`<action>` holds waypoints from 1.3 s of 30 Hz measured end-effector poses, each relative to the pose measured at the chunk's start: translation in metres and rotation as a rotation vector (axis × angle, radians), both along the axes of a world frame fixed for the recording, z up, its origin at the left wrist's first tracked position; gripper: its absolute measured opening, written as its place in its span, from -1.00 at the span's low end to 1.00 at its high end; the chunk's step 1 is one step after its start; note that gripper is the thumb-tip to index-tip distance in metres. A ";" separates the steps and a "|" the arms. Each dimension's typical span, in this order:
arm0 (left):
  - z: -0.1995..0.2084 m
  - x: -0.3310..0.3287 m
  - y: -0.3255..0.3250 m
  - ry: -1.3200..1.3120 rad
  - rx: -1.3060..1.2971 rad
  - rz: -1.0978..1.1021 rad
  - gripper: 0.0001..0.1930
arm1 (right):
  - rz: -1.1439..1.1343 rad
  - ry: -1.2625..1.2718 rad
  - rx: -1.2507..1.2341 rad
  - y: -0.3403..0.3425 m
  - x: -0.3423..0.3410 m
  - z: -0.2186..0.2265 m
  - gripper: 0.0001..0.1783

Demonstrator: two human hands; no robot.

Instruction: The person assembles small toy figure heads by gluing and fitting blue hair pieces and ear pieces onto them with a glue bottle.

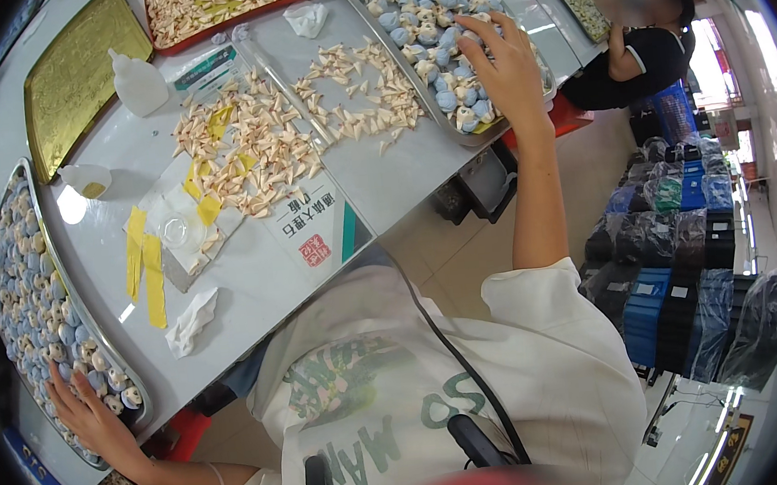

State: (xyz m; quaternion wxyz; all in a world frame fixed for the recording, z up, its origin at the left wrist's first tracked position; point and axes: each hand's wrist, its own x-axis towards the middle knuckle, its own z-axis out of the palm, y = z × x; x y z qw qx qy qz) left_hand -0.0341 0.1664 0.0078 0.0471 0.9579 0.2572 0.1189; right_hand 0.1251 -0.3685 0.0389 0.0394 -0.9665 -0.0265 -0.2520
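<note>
My left hand [95,423] rests at the near end of the left metal tray [83,315]. Its fingers are stretched out and apart over small round blue-and-cream pieces [31,301], some with dark spots like little faces. At the upper right, my right hand [512,70] reaches over another metal tray [428,114] of similar blue and cream pieces [446,53]. Those fingers are slightly bent and spread, with the tips at the pieces; nothing shows held in them. Between the trays, a heap of small cream cone-shaped pieces [256,152] lies on the table, with more cones [361,88] beside it.
Yellow tape strips [153,277], a small clear round dish [177,230], a crumpled tissue [194,322] and two white squeeze bottles [140,83] lie or stand on the table. Behind are a gold tray [83,75] and a red tray [235,18] of cones. A person [636,59] sits at right.
</note>
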 end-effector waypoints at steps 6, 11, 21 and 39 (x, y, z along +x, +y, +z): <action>0.005 0.000 -0.020 -0.089 0.071 -0.005 -0.55 | 0.010 -0.058 0.082 -0.005 -0.005 0.001 -0.61; 0.010 0.008 -0.035 -0.115 0.121 0.020 -0.57 | 0.012 -0.078 0.002 -0.017 -0.001 -0.010 -0.56; 0.012 0.005 -0.035 -0.163 0.106 -0.054 -0.60 | 0.101 -0.057 -0.100 0.004 0.004 -0.009 -0.67; 0.005 -0.005 -0.019 -0.263 0.018 -0.343 -0.78 | 0.481 0.112 0.014 0.077 -0.008 0.011 -0.88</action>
